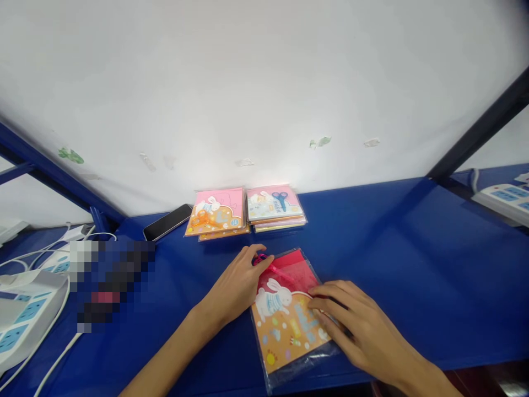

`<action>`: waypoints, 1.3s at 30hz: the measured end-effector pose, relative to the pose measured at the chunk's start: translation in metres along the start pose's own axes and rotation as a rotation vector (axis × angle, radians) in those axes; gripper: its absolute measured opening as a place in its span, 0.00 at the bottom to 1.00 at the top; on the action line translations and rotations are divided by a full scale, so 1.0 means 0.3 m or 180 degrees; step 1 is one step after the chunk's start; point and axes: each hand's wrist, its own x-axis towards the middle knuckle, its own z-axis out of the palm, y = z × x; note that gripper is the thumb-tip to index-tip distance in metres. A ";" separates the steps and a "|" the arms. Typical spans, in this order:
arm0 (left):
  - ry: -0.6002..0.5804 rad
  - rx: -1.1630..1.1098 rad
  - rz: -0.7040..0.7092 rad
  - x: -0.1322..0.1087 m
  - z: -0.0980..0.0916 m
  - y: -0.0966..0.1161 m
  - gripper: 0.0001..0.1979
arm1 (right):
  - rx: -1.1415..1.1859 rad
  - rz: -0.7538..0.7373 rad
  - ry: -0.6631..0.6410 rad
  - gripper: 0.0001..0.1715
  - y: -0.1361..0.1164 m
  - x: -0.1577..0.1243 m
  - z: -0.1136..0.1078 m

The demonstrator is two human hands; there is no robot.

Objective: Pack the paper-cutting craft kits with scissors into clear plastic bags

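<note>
A clear plastic packet (285,325) lies tilted on the blue table, holding an orange and red paper set with a white rabbit print. Pink scissors (281,272) show at its top. My left hand (239,284) pinches the scissors' handle end at the packet's upper left corner. Over the packet's right edge rests my right hand (355,325), its fingers apart and fingertips touching the plastic.
Two stacks of similar packets, the left one (219,209) and the right one (275,205), sit by the white wall. A black phone (168,222) lies left of them. White power strips (25,325) and cables are at far left; another strip (506,196) is at right.
</note>
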 end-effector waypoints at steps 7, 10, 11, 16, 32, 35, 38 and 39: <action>-0.0209 -0.1311 -0.0188 0.007 -0.088 0.048 0.34 | -0.0077 0.0195 0.0425 0.08 -0.001 0.007 -0.004; -0.0121 -0.1381 -0.0262 0.013 -0.096 0.051 0.27 | -0.0195 0.0673 0.0705 0.09 0.002 0.010 -0.004; -0.0096 -0.1338 -0.0329 0.014 -0.093 0.052 0.24 | -0.0262 0.0876 0.0682 0.13 0.003 0.010 -0.002; -0.0031 -0.0902 -0.0797 0.007 -0.073 0.075 0.19 | -0.0925 0.1324 0.0346 0.26 0.004 0.018 0.021; -0.0083 -0.1418 -0.2010 -0.036 -0.051 0.021 0.15 | -0.0486 0.1278 0.0040 0.24 0.007 0.036 0.019; 0.0042 -0.1605 -0.2021 -0.032 -0.060 0.013 0.13 | -0.0369 0.1286 0.0105 0.24 -0.001 0.032 0.012; 0.0416 -0.1830 -0.1949 -0.032 -0.092 0.027 0.11 | -0.0083 0.1385 0.0244 0.23 -0.004 0.030 0.004; 0.0558 -0.1912 -0.1939 -0.031 -0.110 0.038 0.11 | 0.0114 0.1488 0.0293 0.23 -0.003 0.032 0.002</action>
